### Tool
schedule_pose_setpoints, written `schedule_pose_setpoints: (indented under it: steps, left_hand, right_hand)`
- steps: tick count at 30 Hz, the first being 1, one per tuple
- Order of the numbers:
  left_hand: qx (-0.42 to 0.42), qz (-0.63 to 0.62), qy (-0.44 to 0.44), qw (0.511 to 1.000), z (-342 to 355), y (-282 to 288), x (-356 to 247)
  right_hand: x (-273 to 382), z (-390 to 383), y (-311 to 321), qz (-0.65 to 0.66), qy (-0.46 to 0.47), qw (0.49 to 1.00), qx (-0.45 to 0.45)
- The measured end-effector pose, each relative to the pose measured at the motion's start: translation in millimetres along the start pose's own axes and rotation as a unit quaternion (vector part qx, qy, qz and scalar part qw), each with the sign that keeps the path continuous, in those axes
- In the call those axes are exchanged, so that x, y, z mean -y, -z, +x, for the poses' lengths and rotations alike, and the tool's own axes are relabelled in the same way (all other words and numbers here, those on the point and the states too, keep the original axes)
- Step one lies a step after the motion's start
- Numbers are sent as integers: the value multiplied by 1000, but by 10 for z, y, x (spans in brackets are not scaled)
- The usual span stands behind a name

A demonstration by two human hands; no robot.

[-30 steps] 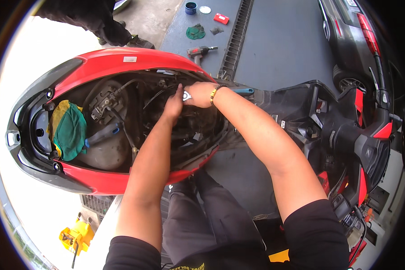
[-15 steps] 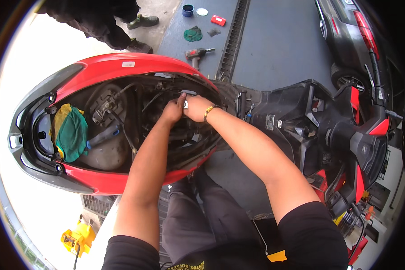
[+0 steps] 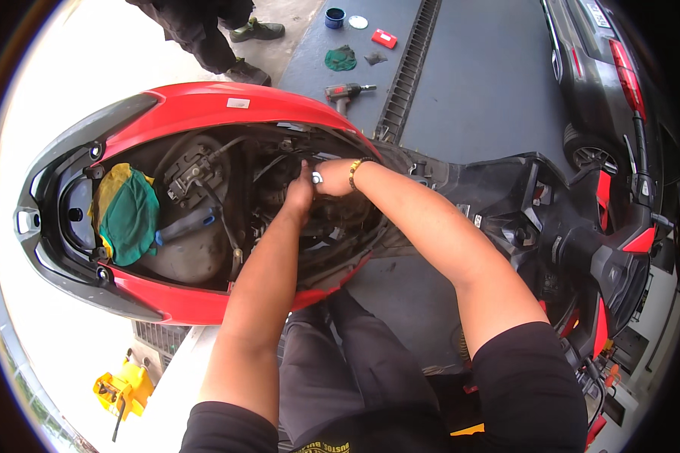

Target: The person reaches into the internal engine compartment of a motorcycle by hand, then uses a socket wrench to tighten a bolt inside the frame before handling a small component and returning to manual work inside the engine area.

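Both hands are inside the open body of a red and grey scooter (image 3: pixel 170 300), over the engine bay where the seat section is off. My left hand (image 3: pixel 301 189) is closed, thumb up, against dark parts. Close beside it, my right hand (image 3: pixel 336 178) curls down into the bay, a beaded bracelet on its wrist. A small white piece shows between the hands, and I cannot make out what either one grips. Behind them are a grey tank (image 3: pixel 185 260), a blue-ended tool handle (image 3: pixel 196 224) and a green and yellow cloth (image 3: pixel 131 215).
Beyond the scooter lie an impact wrench (image 3: pixel 346 92), a green rag (image 3: pixel 341 58), a red case (image 3: pixel 384 38) and a blue tub (image 3: pixel 335 18). Another person's boots (image 3: pixel 251 72) stand at the far left. A dark car (image 3: pixel 597 90) is parked at right. Yellow equipment (image 3: pixel 125 389) stands near left.
The view has shifted, moving the scene a little to the right. My hands stay together in the engine bay; the grey piece seen by my thumb earlier is hidden now.
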State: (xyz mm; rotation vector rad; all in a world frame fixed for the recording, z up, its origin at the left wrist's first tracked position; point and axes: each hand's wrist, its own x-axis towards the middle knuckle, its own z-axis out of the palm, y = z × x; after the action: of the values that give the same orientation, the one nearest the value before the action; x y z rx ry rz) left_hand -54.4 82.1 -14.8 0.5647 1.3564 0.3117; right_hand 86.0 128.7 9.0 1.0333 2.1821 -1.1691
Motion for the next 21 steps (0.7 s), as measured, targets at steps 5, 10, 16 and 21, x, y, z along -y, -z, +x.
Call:
schedule_pose_setpoints:
  steps: [5,10,16,21]
  left_hand:
    - [-58,-76,-32,995,-91,357,-39]
    - [-46,-149,-72,985,-155,-88,-172]
    - [-104,-245,-141,954,9,-139,-158]
    - [-84,-114,-167,976,-39,-218,-179]
  right_hand:
    - [256,-243,122,336,-56,939,44]
    - [94,-293,91,346,-51,936,44]
    - [285,-284,-168,529,-103,837,-93]
    - [326,-390,-426,672,-114,709,-182]
